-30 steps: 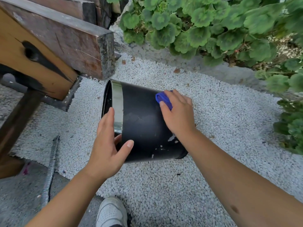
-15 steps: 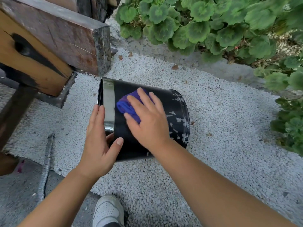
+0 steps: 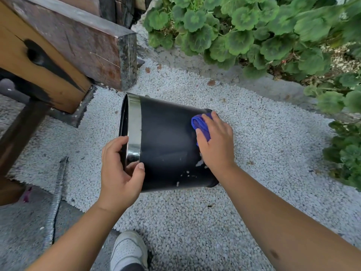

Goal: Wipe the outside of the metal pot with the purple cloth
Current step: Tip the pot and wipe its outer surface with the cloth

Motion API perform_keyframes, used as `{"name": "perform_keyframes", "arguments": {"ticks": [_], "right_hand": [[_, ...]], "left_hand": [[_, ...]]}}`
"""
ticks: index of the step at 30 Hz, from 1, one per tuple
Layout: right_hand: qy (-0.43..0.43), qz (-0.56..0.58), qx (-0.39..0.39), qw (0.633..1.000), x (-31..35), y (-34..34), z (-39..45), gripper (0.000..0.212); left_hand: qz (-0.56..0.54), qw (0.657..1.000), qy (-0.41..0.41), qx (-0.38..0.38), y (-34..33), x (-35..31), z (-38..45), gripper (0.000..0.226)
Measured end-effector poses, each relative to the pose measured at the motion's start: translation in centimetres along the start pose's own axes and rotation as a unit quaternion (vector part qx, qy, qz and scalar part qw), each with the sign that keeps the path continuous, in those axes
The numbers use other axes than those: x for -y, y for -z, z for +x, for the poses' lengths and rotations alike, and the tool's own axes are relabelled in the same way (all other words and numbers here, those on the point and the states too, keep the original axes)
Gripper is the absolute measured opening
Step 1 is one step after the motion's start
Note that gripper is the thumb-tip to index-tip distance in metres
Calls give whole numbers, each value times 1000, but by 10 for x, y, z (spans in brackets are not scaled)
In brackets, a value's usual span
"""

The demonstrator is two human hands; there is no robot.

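A black metal pot (image 3: pixel 168 141) with a shiny steel band at its rim lies on its side on white gravel, mouth to the left. My left hand (image 3: pixel 119 173) grips the rim, fingers curled over the edge and thumb on the outer wall. My right hand (image 3: pixel 216 143) presses a folded purple cloth (image 3: pixel 201 124) against the pot's wall near its base. Pale flecks mark the wall below that hand.
A heavy wooden beam structure (image 3: pixel 78 47) stands close at the pot's upper left. Leafy green plants (image 3: pixel 254 32) border the gravel (image 3: pixel 273 153) at the back and right. A ribbed metal rod (image 3: pixel 56 196) lies on the concrete at left. A white shoe (image 3: pixel 129 251) is below.
My right hand has slid the cloth from near the pot's rim to its base end. My left hand has curled its fingers over the rim.
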State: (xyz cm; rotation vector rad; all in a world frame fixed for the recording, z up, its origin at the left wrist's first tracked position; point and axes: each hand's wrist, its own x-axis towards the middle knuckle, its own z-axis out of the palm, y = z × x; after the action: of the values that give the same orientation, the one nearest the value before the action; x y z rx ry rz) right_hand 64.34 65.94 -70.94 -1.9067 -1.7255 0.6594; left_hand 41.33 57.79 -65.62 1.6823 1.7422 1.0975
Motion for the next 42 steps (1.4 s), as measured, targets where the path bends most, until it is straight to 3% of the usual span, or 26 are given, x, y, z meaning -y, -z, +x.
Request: {"name": "perform_keyframes", "arguments": {"ticks": [3,6,10,18,24,28,33,38,42], "right_hand": [[6,-13,-10,1000,2,-1,3,45],[12,-22,-7,1000,3,3,8,45],[-13,-6,-4,1000,16,12,15,46],[131,43,-27,990,94,17,-16,56],[155,47,-46,986,76,1,-17,48],[102,21,-35,994,38,-3,-9,48],[-3,11,-20,1000,-5,0,-5,51],[-14,26,-38,999,-15,1,-5,52],[-12,23,-42,999,-14,-1,-5,51]], "left_hand": [[90,994,-28,55,10,2,-2,65],[106,987,-20,119,10,-6,-4,65],[80,989,-22,126,-2,-18,-2,68],[29,992,-12,123,-16,-33,21,75],[36,994,24,97,-14,-26,25,76],[31,996,55,66,-7,-6,26,74],[-23,994,50,93,-8,-10,25,83],[-100,989,69,89,-6,-9,11,64],[13,982,75,171,4,-6,-5,103]]}}
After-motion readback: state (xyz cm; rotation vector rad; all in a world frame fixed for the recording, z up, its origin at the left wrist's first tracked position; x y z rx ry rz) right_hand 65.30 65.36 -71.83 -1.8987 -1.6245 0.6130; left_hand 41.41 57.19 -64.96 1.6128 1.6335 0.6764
